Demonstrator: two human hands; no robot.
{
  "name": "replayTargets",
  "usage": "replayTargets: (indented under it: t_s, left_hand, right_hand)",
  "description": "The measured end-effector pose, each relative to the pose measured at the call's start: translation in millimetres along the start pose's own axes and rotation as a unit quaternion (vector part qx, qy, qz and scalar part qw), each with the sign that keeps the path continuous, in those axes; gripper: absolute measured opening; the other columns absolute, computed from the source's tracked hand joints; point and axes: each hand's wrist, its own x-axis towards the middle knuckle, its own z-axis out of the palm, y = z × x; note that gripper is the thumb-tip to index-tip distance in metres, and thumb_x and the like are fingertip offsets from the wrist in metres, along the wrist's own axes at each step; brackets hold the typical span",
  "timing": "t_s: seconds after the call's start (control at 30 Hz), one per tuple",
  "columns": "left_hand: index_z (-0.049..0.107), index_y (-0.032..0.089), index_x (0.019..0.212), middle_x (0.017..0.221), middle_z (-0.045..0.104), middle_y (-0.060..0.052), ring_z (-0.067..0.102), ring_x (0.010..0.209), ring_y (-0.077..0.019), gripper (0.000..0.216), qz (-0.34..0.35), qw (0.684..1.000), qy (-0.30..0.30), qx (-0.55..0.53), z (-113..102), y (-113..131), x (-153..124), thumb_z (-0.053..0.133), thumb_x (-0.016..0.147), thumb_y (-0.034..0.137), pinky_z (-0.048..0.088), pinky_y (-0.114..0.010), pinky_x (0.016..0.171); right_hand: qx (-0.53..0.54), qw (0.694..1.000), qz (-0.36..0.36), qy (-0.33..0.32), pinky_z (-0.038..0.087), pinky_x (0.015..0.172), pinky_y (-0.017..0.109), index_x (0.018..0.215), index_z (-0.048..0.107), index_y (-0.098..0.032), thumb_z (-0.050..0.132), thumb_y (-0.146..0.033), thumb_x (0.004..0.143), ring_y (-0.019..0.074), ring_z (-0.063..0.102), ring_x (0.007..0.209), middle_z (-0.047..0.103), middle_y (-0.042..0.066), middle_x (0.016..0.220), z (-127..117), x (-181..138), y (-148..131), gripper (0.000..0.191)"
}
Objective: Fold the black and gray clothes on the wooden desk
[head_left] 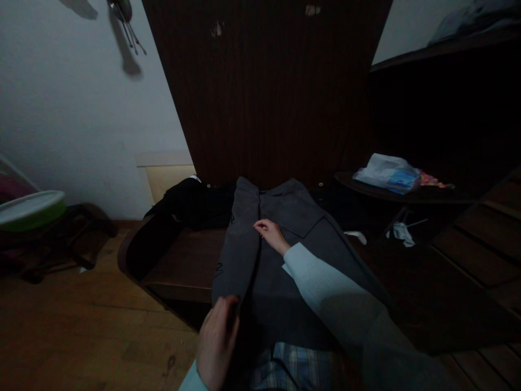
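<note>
Through the head camera I am seeing a gray garment (271, 282) lying across the wooden bench (183, 255), its far end resting by the tall dark board (277, 92). My right hand (272, 234) is bringing thumb and fingertips together at the long edge of the garment's left panel; I cannot tell whether cloth is between them. My left hand (217, 336) is curling its fingers closed on that panel's near end, partly in shadow.
</note>
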Motion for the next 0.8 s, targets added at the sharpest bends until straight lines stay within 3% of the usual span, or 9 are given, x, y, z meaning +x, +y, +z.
replayTargets:
  t_s: [0.17,0.23,0.3,0.43,0.53,0.7,0.8]
  left_hand:
    - [0.052,0.017,0.103,0.093,0.059,-0.01,0.059,0.086,-0.0206,0.032,-0.04,0.993,0.105,0.022,57,-29,-27,0.041,0.073,0.018,0.05,-0.036,0.075]
    - [0.052,0.018,0.1,0.094,0.059,-0.011,0.059,0.089,-0.0228,0.029,-0.05,0.989,0.134,0.039,66,-45,-36,0.042,0.073,0.021,0.049,-0.04,0.078]
    - [0.051,0.019,0.1,0.095,0.06,-0.01,0.06,0.089,-0.0224,0.028,-0.057,0.99,0.127,0.033,68,-54,-44,0.04,0.075,0.022,0.05,-0.039,0.077]
    - [0.049,0.022,0.104,0.097,0.063,-0.007,0.063,0.083,-0.0194,0.028,-0.082,0.989,0.121,0.014,57,-54,-49,0.034,0.081,0.024,0.052,-0.033,0.073]
    - [0.054,0.023,0.098,0.095,0.064,-0.007,0.062,0.085,-0.0198,0.024,-0.035,0.992,0.116,0.018,41,-44,-47,0.038,0.08,0.027,0.051,-0.032,0.076]
    - [0.055,0.026,0.094,0.091,0.062,-0.006,0.06,0.086,-0.0199,0.02,-0.051,0.983,0.175,0.019,12,-26,-42,0.039,0.081,0.03,0.049,-0.035,0.079]
    - [0.055,0.027,0.093,0.085,0.062,-0.005,0.06,0.081,-0.0192,0.019,-0.047,0.988,0.147,0.024,-2,-22,-42,0.04,0.081,0.031,0.051,-0.033,0.076]
  right_hand:
    - [0.043,0.998,0.041,-0.008,0.042,0.049,0.02,0.069,0.058,-0.018,0.051,-0.023,0.067,0.0084,0.049,0.054,0.052,-0.003,0.064,3,4,9,0.009]
    - [0.04,0.998,0.038,-0.007,0.041,0.049,0.02,0.068,0.058,-0.017,0.052,-0.022,0.066,0.008,0.049,0.052,0.052,-0.004,0.063,4,6,12,0.008]
    - [0.036,0.999,0.038,-0.009,0.041,0.05,0.02,0.067,0.058,-0.017,0.052,-0.021,0.065,0.0077,0.048,0.051,0.051,-0.004,0.062,4,7,14,0.007]
    - [0.07,0.996,0.041,-0.019,0.042,0.051,0.021,0.069,0.058,-0.017,0.053,-0.022,0.064,0.0083,0.05,0.054,0.054,-0.003,0.063,4,7,15,0.008]
    - [0.122,0.991,0.051,-0.018,0.044,0.057,0.022,0.068,0.057,-0.017,0.055,-0.022,0.062,0.0096,0.054,0.059,0.057,-0.002,0.067,2,7,12,0.008]
    - [0.155,0.986,0.066,0.005,0.045,0.06,0.024,0.071,0.058,-0.017,0.058,-0.025,0.061,0.0117,0.056,0.06,0.061,0.0,0.067,-2,9,9,0.012]
    - [0.157,0.985,0.074,0.018,0.044,0.056,0.023,0.07,0.058,-0.017,0.058,-0.024,0.061,0.0112,0.054,0.058,0.06,-0.001,0.064,-2,10,11,0.012]
